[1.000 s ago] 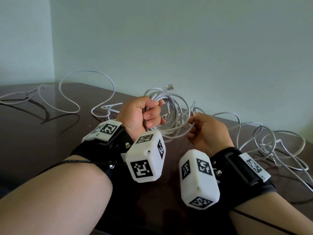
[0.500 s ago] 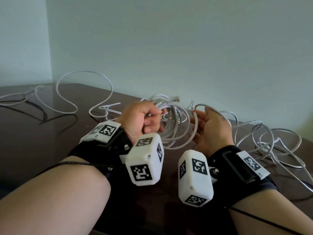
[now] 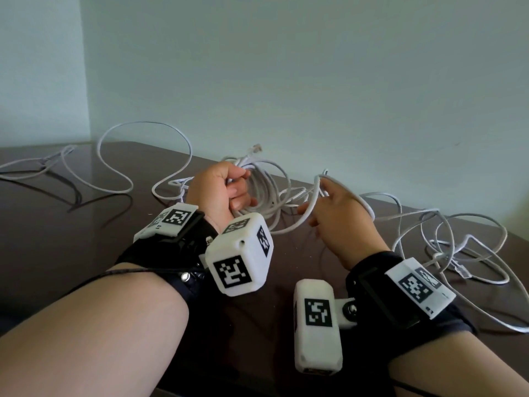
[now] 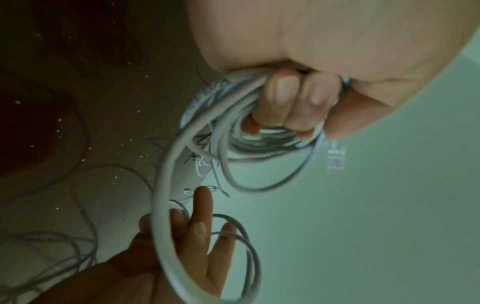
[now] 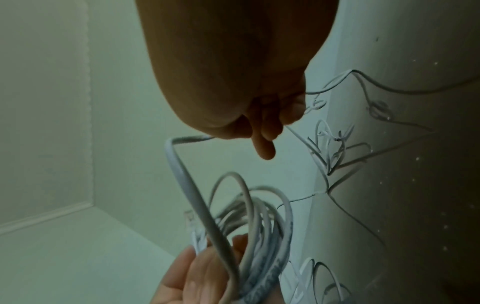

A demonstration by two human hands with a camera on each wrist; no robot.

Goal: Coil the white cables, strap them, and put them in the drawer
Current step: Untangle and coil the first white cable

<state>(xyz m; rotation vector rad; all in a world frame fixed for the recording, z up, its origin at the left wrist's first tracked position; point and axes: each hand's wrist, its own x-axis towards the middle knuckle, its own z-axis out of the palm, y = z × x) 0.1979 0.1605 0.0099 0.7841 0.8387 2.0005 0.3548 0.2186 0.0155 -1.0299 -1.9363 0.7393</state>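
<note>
the two forearms come in low over the dark tabletop (image 3: 71, 239), each one with a black wrist band and a white camera box. the left hand (image 3: 220, 193) is raised a little above the tabletop, its fingers curled tight around a coil (image 3: 266, 193) of white cable, several turns already gathered together. a plug (image 3: 255, 148) stands up just behind the fist. the right hand (image 3: 340, 213) is just beside it, palm toward the coil, fingers spread and nearly straight; the free strand (image 3: 316, 193) of the same cable lies over them and runs back to the coil, so this hand carries a new turn but does not pinch it. i judge the task is early: the first cable is only partly coiled. to the right, a loose tangle (image 3: 458, 242) is on the tabletop, and farther left another cable (image 3: 143, 156) lies in wide curves toward the wall. no strap and no drawer are visible, so strapping and storing are still to do.
</note>
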